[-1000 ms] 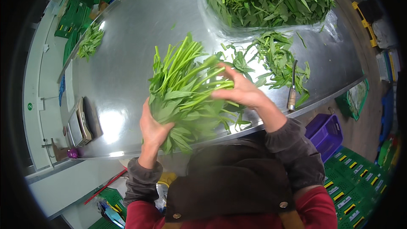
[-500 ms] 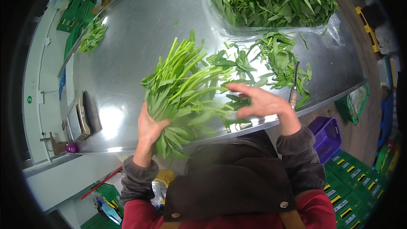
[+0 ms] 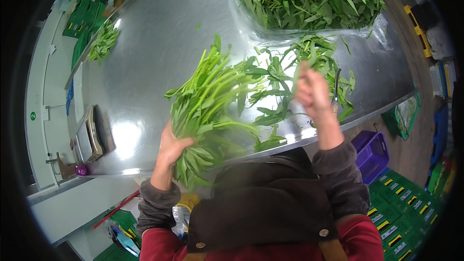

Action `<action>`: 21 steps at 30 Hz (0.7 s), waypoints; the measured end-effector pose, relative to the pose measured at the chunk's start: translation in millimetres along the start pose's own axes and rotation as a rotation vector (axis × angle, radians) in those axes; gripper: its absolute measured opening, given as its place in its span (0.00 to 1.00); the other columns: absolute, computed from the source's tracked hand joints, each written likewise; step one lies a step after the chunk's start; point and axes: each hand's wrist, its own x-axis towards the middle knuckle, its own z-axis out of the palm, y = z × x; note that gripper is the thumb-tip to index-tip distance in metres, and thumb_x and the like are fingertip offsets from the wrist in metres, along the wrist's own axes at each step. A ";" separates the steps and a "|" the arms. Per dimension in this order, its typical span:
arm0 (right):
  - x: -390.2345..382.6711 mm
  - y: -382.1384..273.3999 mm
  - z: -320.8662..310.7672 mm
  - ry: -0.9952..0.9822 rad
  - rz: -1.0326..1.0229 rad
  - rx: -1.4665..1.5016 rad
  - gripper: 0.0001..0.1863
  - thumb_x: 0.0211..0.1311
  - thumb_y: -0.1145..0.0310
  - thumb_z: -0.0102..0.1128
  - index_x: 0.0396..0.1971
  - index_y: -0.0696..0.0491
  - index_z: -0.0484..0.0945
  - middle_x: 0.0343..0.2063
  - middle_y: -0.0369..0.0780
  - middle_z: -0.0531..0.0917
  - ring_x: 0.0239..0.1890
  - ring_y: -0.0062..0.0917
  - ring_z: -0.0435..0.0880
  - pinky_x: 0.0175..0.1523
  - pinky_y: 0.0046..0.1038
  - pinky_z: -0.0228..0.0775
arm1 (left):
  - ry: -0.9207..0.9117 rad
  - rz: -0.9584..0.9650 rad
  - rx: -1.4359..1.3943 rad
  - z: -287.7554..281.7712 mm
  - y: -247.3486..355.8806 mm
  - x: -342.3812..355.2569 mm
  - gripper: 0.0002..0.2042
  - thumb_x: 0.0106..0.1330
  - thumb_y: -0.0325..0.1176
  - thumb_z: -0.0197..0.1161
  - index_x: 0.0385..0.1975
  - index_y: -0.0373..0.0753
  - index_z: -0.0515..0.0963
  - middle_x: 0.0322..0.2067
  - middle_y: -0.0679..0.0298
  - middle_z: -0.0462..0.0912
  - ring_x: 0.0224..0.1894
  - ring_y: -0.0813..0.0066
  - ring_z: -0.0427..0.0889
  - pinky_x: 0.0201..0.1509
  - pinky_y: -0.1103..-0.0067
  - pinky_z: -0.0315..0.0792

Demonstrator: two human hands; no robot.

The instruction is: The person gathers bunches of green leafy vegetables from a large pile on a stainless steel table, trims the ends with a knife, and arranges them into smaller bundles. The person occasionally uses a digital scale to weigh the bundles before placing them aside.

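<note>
A loose bunch of water spinach (image 3: 203, 96), with long pale stems and narrow leaves, is gripped near its leafy lower end by my left hand (image 3: 173, 146). The stem ends fan out up and to the right over the metal table (image 3: 145, 67). My right hand (image 3: 314, 92) is closed and smeared by motion over the scattered trimmings. A green leaf (image 3: 296, 78) shows at its fingers and appears pinched there. Just right of that hand lies a knife (image 3: 337, 84), its handle partly hidden by the hand. Loose leaves and stem pieces (image 3: 275, 75) lie between both hands.
A large heap of the same greens (image 3: 309, 0) sits in clear plastic at the far right. A small bunch (image 3: 104, 42) lies far left, above a scale-like device (image 3: 92, 135). Beyond the near right edge are a purple crate (image 3: 371, 157) and green crates (image 3: 401, 212).
My right hand has left the bunch's stems, moving up and right to the trimmings, and its fingers have closed. The left hand still holds the bunch, nearly in place.
</note>
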 end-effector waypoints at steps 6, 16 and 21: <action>7.6 28.3 39.9 -0.134 -0.034 -0.631 0.14 0.67 0.60 0.53 0.29 0.54 0.80 0.13 0.29 0.73 0.11 0.12 0.65 0.17 0.16 0.55 | -0.189 -0.211 -0.144 3.6 24.1 0.8 0.21 0.48 0.22 0.60 0.46 0.29 0.73 0.36 0.60 0.80 0.36 0.72 0.79 0.42 0.77 0.73; 18.1 24.3 70.0 -0.265 -0.013 -1.340 0.26 0.60 0.47 0.57 0.24 0.59 0.78 0.24 0.48 0.81 0.21 0.30 0.81 0.33 0.33 0.73 | -0.278 -0.364 -0.878 13.5 33.4 -42.2 0.25 0.50 0.24 0.58 0.52 0.29 0.68 0.42 0.53 0.78 0.38 0.66 0.80 0.43 0.76 0.76; 54.7 2.1 9.9 -0.160 0.006 0.367 0.11 0.63 0.60 0.55 0.26 0.52 0.73 0.14 0.30 0.70 0.10 0.12 0.61 0.14 0.16 0.51 | -0.369 -0.438 -0.801 -1.2 23.2 -42.6 0.27 0.48 0.24 0.58 0.53 0.29 0.67 0.42 0.53 0.78 0.40 0.63 0.80 0.45 0.75 0.77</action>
